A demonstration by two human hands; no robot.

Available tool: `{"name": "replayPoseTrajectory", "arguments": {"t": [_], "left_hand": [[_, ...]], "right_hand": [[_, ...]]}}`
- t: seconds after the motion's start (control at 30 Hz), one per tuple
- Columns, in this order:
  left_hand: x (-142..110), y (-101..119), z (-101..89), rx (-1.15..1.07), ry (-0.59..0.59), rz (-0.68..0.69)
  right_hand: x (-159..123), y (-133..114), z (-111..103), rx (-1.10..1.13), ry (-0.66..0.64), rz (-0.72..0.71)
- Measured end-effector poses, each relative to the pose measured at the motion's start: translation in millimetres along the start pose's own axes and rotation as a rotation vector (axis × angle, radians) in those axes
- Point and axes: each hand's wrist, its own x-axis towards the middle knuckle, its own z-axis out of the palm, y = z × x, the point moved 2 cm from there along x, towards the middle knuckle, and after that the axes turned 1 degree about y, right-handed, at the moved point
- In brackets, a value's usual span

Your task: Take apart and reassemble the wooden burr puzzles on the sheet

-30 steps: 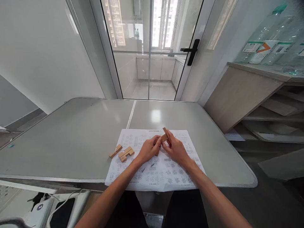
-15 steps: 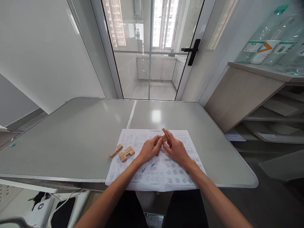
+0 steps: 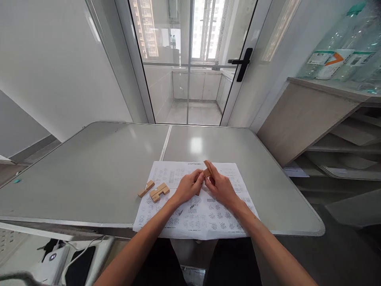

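Note:
Both hands meet over a printed paper sheet (image 3: 190, 220) covered with small line diagrams. My left hand (image 3: 188, 186) is closed, its fingertips pinching wooden puzzle pieces (image 3: 206, 172). From the other side my right hand (image 3: 219, 186) grips the same pieces, with one bar sticking up past its fingers. A darker end pokes out below, between the hands; most of the joint is hidden by fingers. To the left lie a notched wooden piece (image 3: 146, 188) and a group of wooden pieces (image 3: 159, 192) set together, partly on the sheet.
The grey table (image 3: 89, 171) stretches left and right, with a seam near its middle. A glass door (image 3: 187, 91) stands behind it. Plastic bottles (image 3: 336, 59) sit on a shelf unit (image 3: 312, 115) at right. Lower left, a white device (image 3: 52, 264) and cable lie by a black phone-like slab (image 3: 80, 266).
The pieces between my hands have tilted slightly, and my fingers have shifted a little on them. The loose pieces at left stay as they were. The view has moved very slightly.

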Motion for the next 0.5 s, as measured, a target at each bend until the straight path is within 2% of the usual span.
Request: {"name": "replayPoseTrajectory", "arguments": {"t": [0.5], "left_hand": [[-0.3,0.9,-0.1,-0.013,0.018,0.000]], "right_hand": [[0.5,-1.2,0.1,-0.033,0.002,-0.008]]}}
